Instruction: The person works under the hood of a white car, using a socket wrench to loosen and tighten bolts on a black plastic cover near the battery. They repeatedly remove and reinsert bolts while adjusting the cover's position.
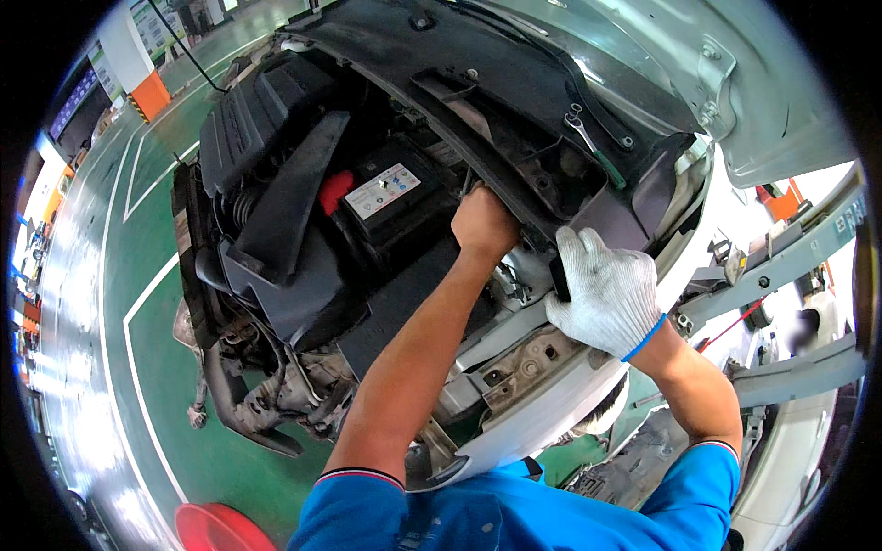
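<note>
My bare left hand (484, 223) reaches into the engine bay beside the black car battery (386, 195), under the edge of the black plastic cowl panel (514, 119). Its fingers are curled, and a thin dark piece shows at their tips; what they grip is mostly hidden. My right hand (608, 289), in a white knit glove with a blue cuff, is above the inner fender, at the near end of the cowl panel. Thumb and fingers are bent around a small black piece (559, 277) whose kind I cannot make out.
A green-handled ratchet wrench (595, 147) lies on the cowl. The black engine cover (266, 115) and air duct (299, 202) are left of the battery. At right stand a raised white body panel (744, 83) and a lift arm (790, 262). A red basin (220, 528) sits on the green floor.
</note>
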{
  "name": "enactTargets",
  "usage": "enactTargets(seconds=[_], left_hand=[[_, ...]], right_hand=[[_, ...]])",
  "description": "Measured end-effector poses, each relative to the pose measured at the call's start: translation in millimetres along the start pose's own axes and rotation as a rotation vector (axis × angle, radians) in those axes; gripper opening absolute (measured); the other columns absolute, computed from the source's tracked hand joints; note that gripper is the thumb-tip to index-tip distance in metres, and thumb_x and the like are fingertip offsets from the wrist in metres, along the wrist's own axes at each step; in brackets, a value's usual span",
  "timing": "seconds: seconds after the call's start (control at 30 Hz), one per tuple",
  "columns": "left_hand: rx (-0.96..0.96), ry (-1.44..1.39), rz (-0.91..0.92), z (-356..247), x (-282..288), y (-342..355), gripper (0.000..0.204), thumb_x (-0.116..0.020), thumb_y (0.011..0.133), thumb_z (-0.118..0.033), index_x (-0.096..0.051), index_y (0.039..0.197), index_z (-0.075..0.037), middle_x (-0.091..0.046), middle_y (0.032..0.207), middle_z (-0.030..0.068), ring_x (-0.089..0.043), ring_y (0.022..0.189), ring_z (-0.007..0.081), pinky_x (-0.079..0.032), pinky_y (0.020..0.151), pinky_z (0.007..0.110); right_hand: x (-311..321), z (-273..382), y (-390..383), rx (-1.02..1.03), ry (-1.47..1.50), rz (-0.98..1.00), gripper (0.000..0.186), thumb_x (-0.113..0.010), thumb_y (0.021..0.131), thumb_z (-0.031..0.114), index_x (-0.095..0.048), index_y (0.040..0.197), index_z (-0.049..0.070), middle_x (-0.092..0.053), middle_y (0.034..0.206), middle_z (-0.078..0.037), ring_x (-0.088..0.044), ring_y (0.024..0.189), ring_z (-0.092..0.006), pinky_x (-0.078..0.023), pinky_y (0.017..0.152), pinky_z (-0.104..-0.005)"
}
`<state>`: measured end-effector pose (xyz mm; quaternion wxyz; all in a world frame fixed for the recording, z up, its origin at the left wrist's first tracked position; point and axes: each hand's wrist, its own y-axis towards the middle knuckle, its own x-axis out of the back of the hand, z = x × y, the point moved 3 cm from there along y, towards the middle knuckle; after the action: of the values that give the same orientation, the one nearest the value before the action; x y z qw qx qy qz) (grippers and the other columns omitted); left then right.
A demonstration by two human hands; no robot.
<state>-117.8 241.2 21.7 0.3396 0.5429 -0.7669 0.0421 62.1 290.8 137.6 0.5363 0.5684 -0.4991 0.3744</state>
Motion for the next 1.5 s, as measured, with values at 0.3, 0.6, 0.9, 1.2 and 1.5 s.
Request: enactTargets(seconds=[0.3, 0.6, 0.9, 1.2, 1.5], left_hand=[[0.020, 0.028, -0.027, -9, 3, -3, 0.026, -0.077, 0.084, -0.018, -0.072, 0.105, -0.004, -0.072, 0.113, 0.0190, -0.073, 0.097, 0.0397, -0.060, 0.079, 0.048], [0.066, 0.028, -0.044, 2, -11, 2, 0.031, -0.076, 0.084, -0.020, -0.071, 0.108, -0.002, -0.070, 0.123, 0.0207, -0.072, 0.104, 0.0401, -0.060, 0.081, 0.049], [0.029, 0.037, -0.118, -4, -9, -1, 0.028, -0.077, 0.084, -0.022, -0.074, 0.107, -0.006, -0.069, 0.127, 0.0211, -0.074, 0.100, 0.0407, -0.060, 0.084, 0.049], [-0.043, 0.009, -0.028, 1, -2, 0, 0.029, -0.074, 0.086, -0.024, -0.074, 0.107, -0.004, -0.074, 0.114, 0.0187, -0.073, 0.101, 0.0401, -0.060, 0.083, 0.049], [0.035, -0.029, 0.042, 2, -2, 7, 0.026, -0.076, 0.084, -0.023, -0.075, 0.101, -0.003, -0.074, 0.118, 0.0175, -0.074, 0.100, 0.0392, -0.060, 0.082, 0.048]], right_hand=[[3, 4, 0, 0.028, -0.048, -0.050, 0.056, -0.079, 0.073, 0.031, -0.061, 0.118, 0.003, -0.067, 0.094, -0.014, -0.073, 0.070, -0.0324, -0.057, 0.060, -0.0448], [-1, 2, -1, 0.061, -0.047, -0.081, 0.064, -0.078, 0.072, 0.031, -0.060, 0.126, 0.001, -0.066, 0.095, -0.015, -0.071, 0.068, -0.0346, -0.056, 0.060, -0.0470], [-4, 0, -1, -0.003, -0.028, -0.015, 0.070, -0.081, 0.070, 0.029, -0.060, 0.131, 0.000, -0.067, 0.100, -0.017, -0.072, 0.075, -0.0381, -0.058, 0.067, -0.0481], [-4, 0, -1, 0.068, -0.054, -0.088, 0.068, -0.078, 0.071, 0.031, -0.061, 0.129, -0.001, -0.066, 0.097, -0.016, -0.071, 0.069, -0.0350, -0.056, 0.061, -0.0465], [-4, 0, -1, 0.070, -0.047, -0.094, 0.067, -0.077, 0.070, 0.031, -0.061, 0.128, 0.000, -0.067, 0.099, -0.016, -0.071, 0.068, -0.0347, -0.056, 0.060, -0.0469]])
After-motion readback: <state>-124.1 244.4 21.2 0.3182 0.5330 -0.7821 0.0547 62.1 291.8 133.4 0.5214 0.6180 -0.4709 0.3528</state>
